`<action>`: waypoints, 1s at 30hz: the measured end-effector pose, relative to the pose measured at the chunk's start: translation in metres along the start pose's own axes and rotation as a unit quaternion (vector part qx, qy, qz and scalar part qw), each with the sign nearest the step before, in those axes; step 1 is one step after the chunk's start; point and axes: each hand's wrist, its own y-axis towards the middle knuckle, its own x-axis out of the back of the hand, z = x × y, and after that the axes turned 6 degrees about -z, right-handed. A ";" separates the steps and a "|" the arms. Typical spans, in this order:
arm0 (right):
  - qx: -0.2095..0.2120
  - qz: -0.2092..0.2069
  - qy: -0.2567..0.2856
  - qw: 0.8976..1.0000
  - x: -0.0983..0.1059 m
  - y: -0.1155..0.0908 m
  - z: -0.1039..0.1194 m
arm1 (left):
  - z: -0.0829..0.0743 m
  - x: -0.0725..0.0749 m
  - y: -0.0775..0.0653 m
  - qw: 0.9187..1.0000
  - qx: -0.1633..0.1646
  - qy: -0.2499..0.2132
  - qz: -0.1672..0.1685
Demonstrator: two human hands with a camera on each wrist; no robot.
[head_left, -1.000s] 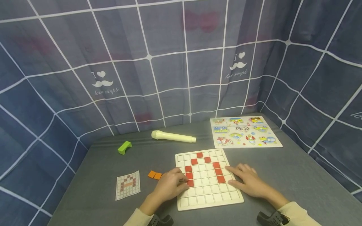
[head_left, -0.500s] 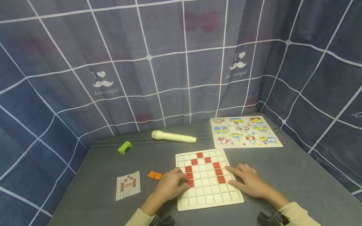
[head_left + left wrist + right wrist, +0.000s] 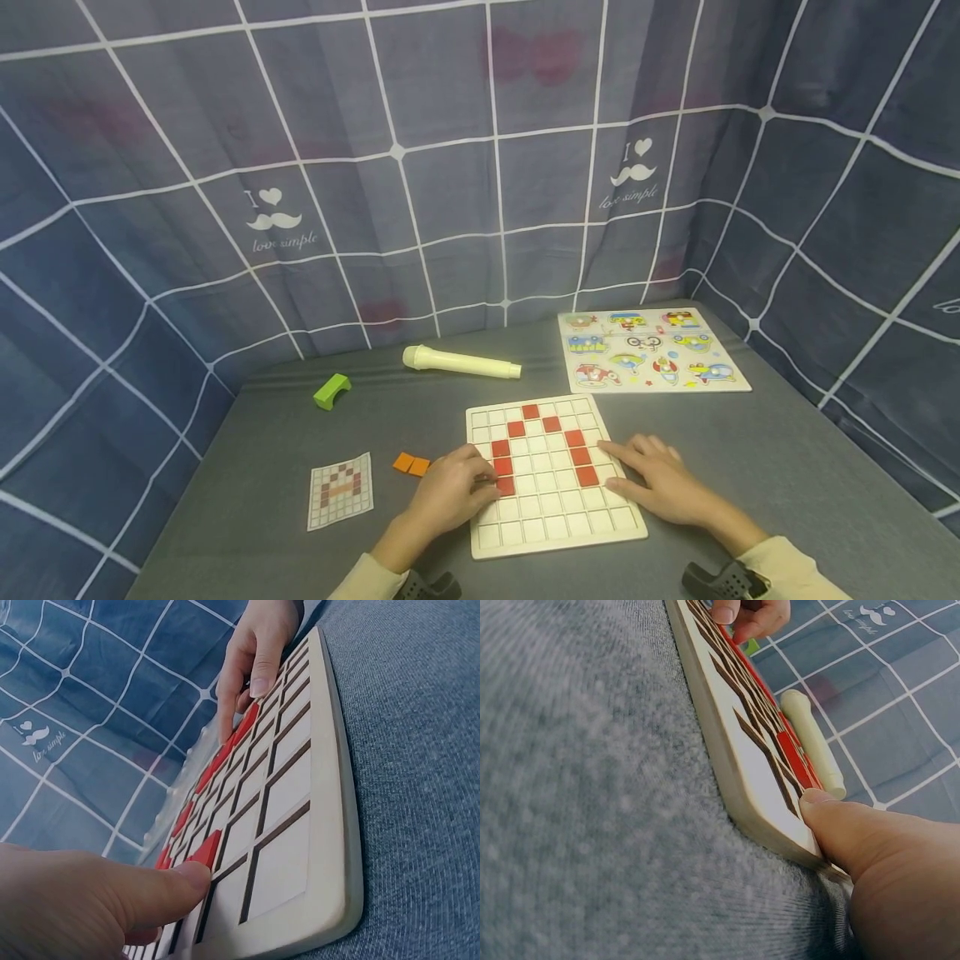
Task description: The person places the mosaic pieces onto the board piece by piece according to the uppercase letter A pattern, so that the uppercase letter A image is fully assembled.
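A cream grid board [image 3: 558,542] lies on the table, with several red square tiles [image 3: 581,456] forming an arch in its cells. At the board's left side, my left hand [image 3: 452,490] has curled fingers and holds the lowest red tile [image 3: 207,849] of the left column; the thumb touches it in the left wrist view, while some fingertips are hidden. My right hand [image 3: 660,479] rests at the right edge, index finger and thumb extended apart onto the board. In the right wrist view its thumb [image 3: 817,802] lies on the board near a red tile.
Left of the board are orange tiles [image 3: 411,464], partly covered by the left hand, and a pattern card [image 3: 340,492]. Behind them lie a green arch block [image 3: 331,392] and a cream toy microphone [image 3: 461,362]. A vehicle peg puzzle [image 3: 652,350] sits at the back right.
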 end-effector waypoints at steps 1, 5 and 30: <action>0.000 0.000 0.001 1.000 0.000 0.000 0.000 | 0.000 0.000 -0.001 1.000 0.002 -0.001 -0.002; 0.004 0.000 0.003 1.000 0.000 0.000 0.001 | 0.004 0.004 -0.008 1.000 0.023 -0.020 0.000; 0.006 -0.004 -0.004 1.000 -0.002 0.001 -0.002 | 0.095 0.065 -0.042 0.978 0.199 -0.008 0.066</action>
